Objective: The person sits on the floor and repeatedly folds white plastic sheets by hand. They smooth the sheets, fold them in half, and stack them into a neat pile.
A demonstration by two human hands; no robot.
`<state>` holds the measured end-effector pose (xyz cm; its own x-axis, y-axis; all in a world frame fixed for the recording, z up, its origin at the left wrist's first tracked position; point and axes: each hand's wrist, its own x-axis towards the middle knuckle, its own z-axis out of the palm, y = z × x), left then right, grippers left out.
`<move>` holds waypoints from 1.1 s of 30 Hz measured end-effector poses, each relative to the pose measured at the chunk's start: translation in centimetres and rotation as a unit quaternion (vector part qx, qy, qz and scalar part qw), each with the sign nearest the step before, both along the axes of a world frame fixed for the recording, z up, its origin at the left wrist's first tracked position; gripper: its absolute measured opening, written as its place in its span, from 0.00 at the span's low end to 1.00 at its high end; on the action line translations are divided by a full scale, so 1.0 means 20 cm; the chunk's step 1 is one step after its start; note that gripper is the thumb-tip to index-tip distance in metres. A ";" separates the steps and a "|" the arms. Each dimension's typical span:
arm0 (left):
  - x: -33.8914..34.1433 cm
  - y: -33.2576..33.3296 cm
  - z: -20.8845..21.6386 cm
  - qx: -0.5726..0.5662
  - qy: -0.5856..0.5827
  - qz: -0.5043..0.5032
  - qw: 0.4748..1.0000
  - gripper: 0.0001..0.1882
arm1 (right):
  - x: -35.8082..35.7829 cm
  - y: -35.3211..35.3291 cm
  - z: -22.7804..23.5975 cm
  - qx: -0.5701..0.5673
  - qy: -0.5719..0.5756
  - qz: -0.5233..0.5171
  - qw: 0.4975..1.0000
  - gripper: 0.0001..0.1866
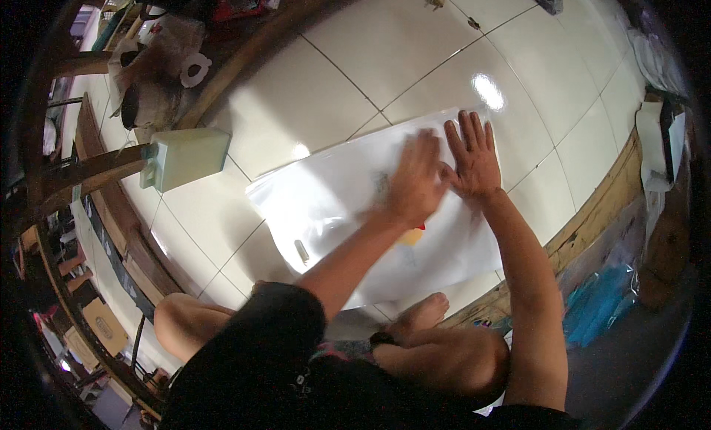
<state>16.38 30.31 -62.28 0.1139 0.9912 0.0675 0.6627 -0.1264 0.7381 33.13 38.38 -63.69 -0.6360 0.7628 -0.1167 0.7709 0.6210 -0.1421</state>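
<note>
A white plastic sheet [355, 185], perhaps a large bag or a stack of them, lies on the tiled floor before me. Shiny creases cross its left part, and near its left end is a small oblong slot or mark [301, 251]. Yellow and red print [410, 236] shows partly below my left wrist. My right hand [472, 154] rests flat at the sheet's far right corner, fingers spread, holding nothing. Beside it, my left hand [418, 180] is over the sheet and smeared by motion; its fingers are too blurred to read.
A pale translucent jerrycan [189, 160] stands on the floor to the left, near a wooden frame [96, 174]. A wooden beam [592, 208] runs along the right, with blue plastic packaging [601, 304] beside it. My bare foot [426, 311] is close to the sheet's near edge.
</note>
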 end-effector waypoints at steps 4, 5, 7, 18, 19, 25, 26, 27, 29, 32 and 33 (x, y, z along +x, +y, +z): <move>0.06 0.00 -0.09 -0.023 0.135 -0.063 0.989 0.41 | 0.01 0.01 -0.03 0.020 0.006 0.009 1.000 0.42; 0.00 -0.01 -0.09 -0.035 0.126 -0.067 0.989 0.42 | 0.03 -0.01 -0.01 0.011 0.026 0.000 1.000 0.42; -0.11 -0.06 -0.08 -0.039 0.185 -0.046 0.981 0.43 | 0.04 -0.01 0.00 0.012 0.031 -0.005 0.999 0.42; -0.91 -0.53 -0.13 -0.120 0.299 0.094 0.942 0.41 | 0.01 0.01 0.01 0.006 0.019 -0.010 1.000 0.42; -0.94 -0.55 -0.12 -0.099 0.302 0.109 0.942 0.40 | 0.01 0.01 0.02 0.011 0.018 -0.008 1.000 0.42; -0.96 -0.56 -0.12 -0.105 0.281 0.105 0.948 0.40 | 0.02 0.00 0.01 0.021 0.016 -0.004 1.000 0.42; -0.96 -0.55 -0.11 -0.104 0.274 0.105 0.950 0.40 | 0.02 0.00 0.01 0.022 0.016 -0.004 1.000 0.42; -0.96 -0.54 -0.10 -0.103 0.267 0.105 0.952 0.40 | 0.02 0.00 0.00 0.024 0.019 -0.001 1.000 0.43; -0.94 -0.52 -0.09 -0.061 0.270 0.118 0.954 0.37 | 0.02 0.00 -0.01 0.024 0.023 0.005 0.999 0.43; -0.85 -0.33 0.01 -0.004 0.201 0.096 0.975 0.32 | 0.04 -0.01 0.08 0.042 0.048 -0.019 0.998 0.40; -0.83 -0.26 -0.02 0.044 0.197 0.062 0.977 0.32 | 0.02 -0.02 0.14 0.042 0.061 -0.034 0.997 0.40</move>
<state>-0.15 25.04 -62.58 0.0284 0.9914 0.1277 0.9077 -0.0791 0.4121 33.53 37.93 -60.98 -0.5888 0.8079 0.0253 0.7910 0.5824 -0.1875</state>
